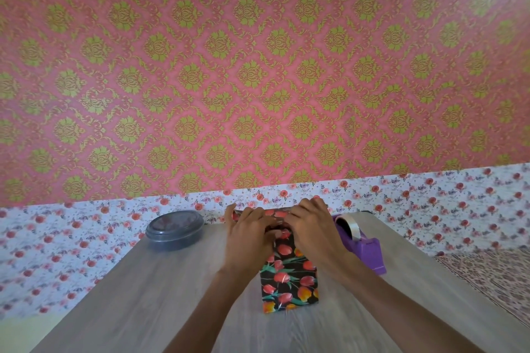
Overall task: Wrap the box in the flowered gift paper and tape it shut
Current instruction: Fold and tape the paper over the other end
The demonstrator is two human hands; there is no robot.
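Head view: box [289,281] sits mid-desk [137,301], long side running near to far, already sheathed in the flowered gift paper [282,268] (black with red-orange tulips). Near end and the sides we can see are covered, and no bare box shows anywhere.

Both hands are on the far top end. Left hand [248,235] lies across the paper, fingers [265,225] fairly straight and pressing down toward the centre, with the thumb out at the far-left corner. Right hand [311,228] comes in from the right with bent fingers, tips down on the paper next to the left fingertips. We cannot tell whether it pinches a flap or only presses, since that area is blurred and hidden under the knuckles.

Our read on progress:
- Body wrap done.
- Far end looks like it is being folded or held flat now.
- Tape status unknown. We see no strips, but clear tape would not show at this sharpness.
- Likely left: tape the far-end flaps, then check the near end and the seam.

Tape dispenser [364,246], purple with the roll loaded, stands just right of the box, close to the right hand. Dark round lidded container [175,231] sits at far left on the desk, well apart from the box.

Risk: letting go with one hand to fetch tape may let the fold spring open.
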